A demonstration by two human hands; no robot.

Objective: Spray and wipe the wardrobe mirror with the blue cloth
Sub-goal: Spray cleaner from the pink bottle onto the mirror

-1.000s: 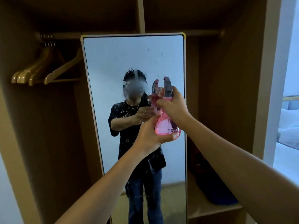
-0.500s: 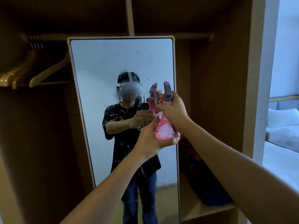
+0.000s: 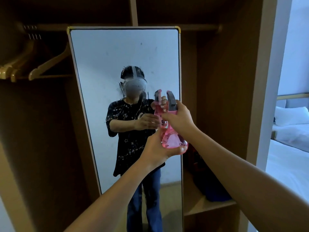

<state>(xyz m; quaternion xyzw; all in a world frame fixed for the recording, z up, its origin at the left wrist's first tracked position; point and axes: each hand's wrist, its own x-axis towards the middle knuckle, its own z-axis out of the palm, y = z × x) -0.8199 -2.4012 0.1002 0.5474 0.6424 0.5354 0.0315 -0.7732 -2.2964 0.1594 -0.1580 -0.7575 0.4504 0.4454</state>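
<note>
A tall wardrobe mirror (image 3: 107,52) with a pale frame stands in the open wardrobe, speckled with spray droplets around its middle. Close in front of the glass I hold a pink spray bottle (image 3: 173,139) with a grey trigger head. My right hand (image 3: 179,118) grips its neck at the trigger. My left hand (image 3: 158,148) cups the bottle's base from below, fingers curled under it. The bottle's nozzle points at the mirror. The mirror reflects a person holding the bottle. The blue cloth is not clearly in view.
Wooden hangers (image 3: 41,67) hang on the rail at the upper left. A dark blue bundle (image 3: 212,190) lies on the wardrobe shelf (image 3: 205,208) right of the mirror. The wardrobe's side panel (image 3: 260,97) stands at right, with a white bed (image 3: 291,158) beyond.
The view has shifted so the mirror and hangers sit further left. Both hands keep the same hold on the bottle, which stays in front of the mirror's right half.
</note>
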